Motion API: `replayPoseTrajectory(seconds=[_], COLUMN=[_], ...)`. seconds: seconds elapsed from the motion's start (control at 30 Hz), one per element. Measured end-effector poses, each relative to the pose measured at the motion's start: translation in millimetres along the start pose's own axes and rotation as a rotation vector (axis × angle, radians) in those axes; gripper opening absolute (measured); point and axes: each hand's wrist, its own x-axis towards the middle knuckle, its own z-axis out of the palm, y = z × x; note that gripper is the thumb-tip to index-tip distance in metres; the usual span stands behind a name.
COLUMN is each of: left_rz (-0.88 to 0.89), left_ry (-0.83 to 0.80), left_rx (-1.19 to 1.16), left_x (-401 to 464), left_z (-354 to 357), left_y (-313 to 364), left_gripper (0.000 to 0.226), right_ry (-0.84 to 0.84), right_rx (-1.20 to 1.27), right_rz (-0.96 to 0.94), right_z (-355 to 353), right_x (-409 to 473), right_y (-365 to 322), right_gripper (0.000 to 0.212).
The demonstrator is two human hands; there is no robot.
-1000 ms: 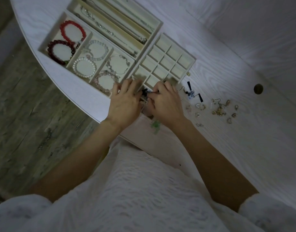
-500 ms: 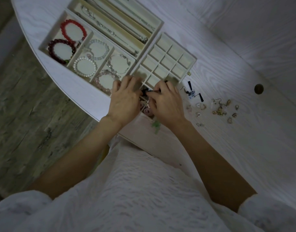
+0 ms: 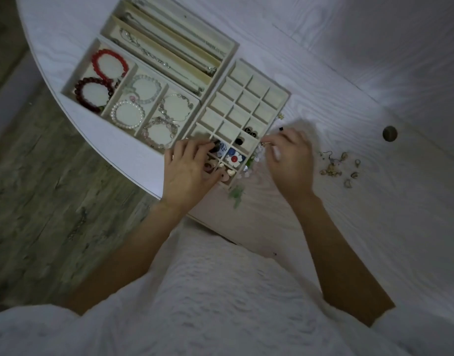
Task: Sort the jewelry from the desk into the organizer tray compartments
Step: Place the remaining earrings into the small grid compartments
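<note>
Three cream organizer trays sit on a white wood-grain counter (image 3: 349, 86), seen from above. Farthest left, the bracelet tray (image 3: 66, 89) holds a bright red bead bracelet (image 3: 109, 65) and a dark red bead bracelet (image 3: 93, 95) in its left compartment, a white pearl bracelet (image 3: 127, 114) in the middle one, and silvery chain bracelets (image 3: 175, 107) in the right one. Behind it, a tray of long slots (image 3: 231, 44) carries thin silver chains (image 3: 154, 56). To the right stands a grid tray of small square compartments (image 3: 285, 95); its far cells are bare, while the near cells hold small pieces, among them a white flower-shaped earring with a red centre (image 3: 234, 159).

At the grid tray's near left corner rests the left hand (image 3: 187, 173), its fingers (image 3: 192, 150) loosely curled over the near cells and touching small dark pieces there; whether they grip anything cannot be told. Just right of the tray, the right hand (image 3: 291, 160) hovers low over the counter with fingers drawn narrow together; motion blur hides whether they pinch anything. Between the hands, at the tray's near right edge, lies a pale green and white beaded piece (image 3: 237, 195). Well to the right, a loose scatter of small gold-toned earrings (image 3: 336, 167) lies on the counter.
</note>
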Motion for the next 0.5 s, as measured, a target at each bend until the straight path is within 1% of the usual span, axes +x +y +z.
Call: replayPoseTrajectory(seconds=[0.07,0.13,0.2,0.27,0.37,0.5], left_rz=[-0.041,-0.059,-0.063,-0.07,-0.089,-0.106], left_ry=[-0.009,-0.029,-0.034,-0.037,-0.036,-0.02], left_rx=[0.008,0.018,0.017,0.017,0.006,-0.036], left_x=[-4.4,-7.8,-9.2,-9.3,-9.1,-8.5], left_z=[1.2,1.3,-0.3,-2.2,-2.8,-2.4], left_y=[3.0,4.1,5.4,5.5,6.2,6.8], left_gripper=[0.066,0.072,0.075,0.077,0.076,0.068], right_ry=[-0.012,-0.125,-0.191,-0.188,-0.197,-0.258], right_rx=[-0.095,-0.177,-0.141,-0.103,-0.134,-0.003], right_rz=[0.144,0.263,0.353,0.375,0.309,0.374], right_z=[-7.2,-5.2,-2.7,-0.9,2.0,6.9], right_x=[0.8,5.7,11.1,15.9,20.2,23.0], right_y=[26.8,44.4,49.5,48.0,48.7,51.9], right_gripper=[0.017,0.025,0.03,0.025,0.013,0.014])
